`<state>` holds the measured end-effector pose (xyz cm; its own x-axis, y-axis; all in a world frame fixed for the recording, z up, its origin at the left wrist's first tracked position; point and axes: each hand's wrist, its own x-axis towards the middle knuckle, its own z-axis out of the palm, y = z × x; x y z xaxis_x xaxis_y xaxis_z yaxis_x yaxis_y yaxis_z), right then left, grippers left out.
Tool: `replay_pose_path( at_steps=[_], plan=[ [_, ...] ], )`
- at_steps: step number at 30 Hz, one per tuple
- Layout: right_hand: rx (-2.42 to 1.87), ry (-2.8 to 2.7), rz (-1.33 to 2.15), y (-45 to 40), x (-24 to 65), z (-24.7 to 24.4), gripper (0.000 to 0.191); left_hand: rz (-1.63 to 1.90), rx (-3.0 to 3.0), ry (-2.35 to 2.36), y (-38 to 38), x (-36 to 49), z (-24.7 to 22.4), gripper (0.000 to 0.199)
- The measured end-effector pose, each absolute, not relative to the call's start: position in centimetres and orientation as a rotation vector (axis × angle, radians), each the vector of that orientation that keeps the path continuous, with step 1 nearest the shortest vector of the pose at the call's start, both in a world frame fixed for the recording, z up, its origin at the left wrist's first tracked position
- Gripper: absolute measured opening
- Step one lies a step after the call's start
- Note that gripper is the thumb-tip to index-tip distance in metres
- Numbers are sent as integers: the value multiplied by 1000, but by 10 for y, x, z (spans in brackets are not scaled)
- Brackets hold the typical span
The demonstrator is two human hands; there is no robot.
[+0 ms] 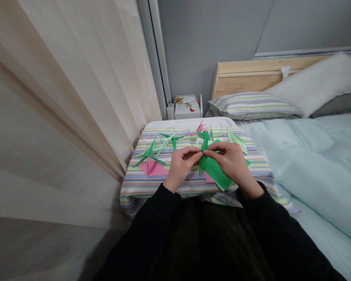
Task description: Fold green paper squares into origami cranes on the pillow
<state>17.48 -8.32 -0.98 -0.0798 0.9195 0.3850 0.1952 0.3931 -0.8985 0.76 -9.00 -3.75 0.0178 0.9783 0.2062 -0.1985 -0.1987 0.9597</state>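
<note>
Two hands, the left hand (181, 168) and the right hand (229, 162), pinch a green origami piece (215, 171), narrow and pointed on top with a flat triangular flap below, above the middle of a striped cushion (152, 188).

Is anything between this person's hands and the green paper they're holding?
No, nothing visible stands between them. The left hand and right hand both touch the green origami paper directly. The pink paper and folded paper cranes lie off to the side on the striped cushion.
</note>
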Motion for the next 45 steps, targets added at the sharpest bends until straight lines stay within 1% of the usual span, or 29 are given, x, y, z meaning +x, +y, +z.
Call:
replay_pose_path(
  at_steps=[4,8,9,14,19,24,26,29,34,39,45],
  plan=[
    [-1017,-1418,913,-81,173,-16,23,1473,1304,936,-89,8,-39,20],
    [-994,-1337,1003,-82,172,-18,32,1447,1255,893,-89,8,-40,34],
    [-991,-1338,1004,-83,172,-17,32,1444,1252,886,-89,8,-40,35],
    [-983,-1382,997,-82,172,-14,31,1482,1391,895,-89,8,-38,19],
    [-944,-1388,1045,-78,174,-17,34,1487,1422,940,-89,8,-38,18],
    [-912,-1332,1117,-77,173,-18,41,1528,1393,957,-88,8,-41,18],
    [-911,-1336,1130,-76,173,-18,40,1532,1343,942,-88,9,-41,21],
    [-922,-1347,1131,-76,174,-17,38,1512,1280,923,-89,9,-40,32],
    [-947,-1388,1121,-75,175,-19,35,1505,1324,947,-89,9,-39,23],
    [-904,-1351,1179,-75,173,-21,41,1550,1331,945,-89,9,-40,21],
    [-867,-1419,1133,-77,174,-19,31,1497,1412,927,-90,8,-37,20]
  ],
)
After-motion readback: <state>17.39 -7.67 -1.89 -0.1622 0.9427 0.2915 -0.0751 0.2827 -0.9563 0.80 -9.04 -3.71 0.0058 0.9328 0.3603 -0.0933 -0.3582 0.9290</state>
